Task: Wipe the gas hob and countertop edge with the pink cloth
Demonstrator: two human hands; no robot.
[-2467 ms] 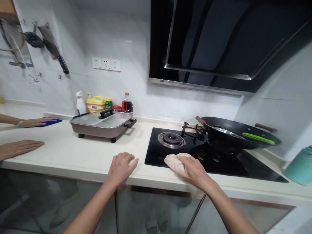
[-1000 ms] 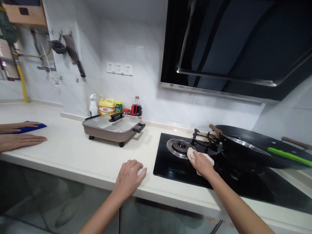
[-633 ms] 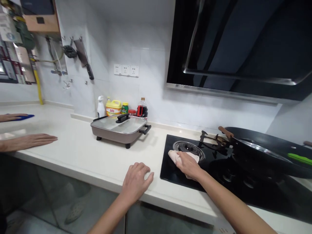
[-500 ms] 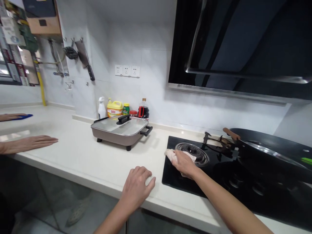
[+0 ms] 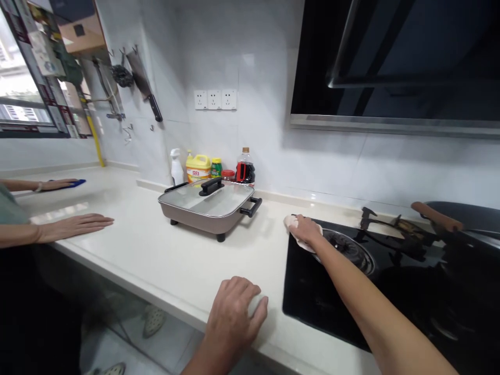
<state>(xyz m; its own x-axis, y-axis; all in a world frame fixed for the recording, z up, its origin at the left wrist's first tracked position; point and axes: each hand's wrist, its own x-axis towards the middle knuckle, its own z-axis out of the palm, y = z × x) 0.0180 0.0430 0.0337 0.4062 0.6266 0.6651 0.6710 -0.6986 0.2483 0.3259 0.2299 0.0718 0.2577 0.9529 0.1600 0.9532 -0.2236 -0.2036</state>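
My right hand presses a pale, crumpled cloth onto the far left corner of the black glass cooktop. Part of the cloth spreads out past my fingers, beside the round burner. My left hand is at the front of the white counter, left of the cooktop. Its fingers are loosely bent with the thumb apart, and no object shows in it. Beyond it, an electric skillet with a glass lid stands on the counter.
At the left, another person's hand lies flat on the counter; their other hand rests on a blue cloth. Several bottles, including a yellow jug, stand behind the skillet. A wok sits at right under the range hood. A cleaver hangs on the wall.
My right hand has slid the cloth away from me, from the burner's near left side to the cooktop's far left corner. The view has turned left, showing more of the other person.
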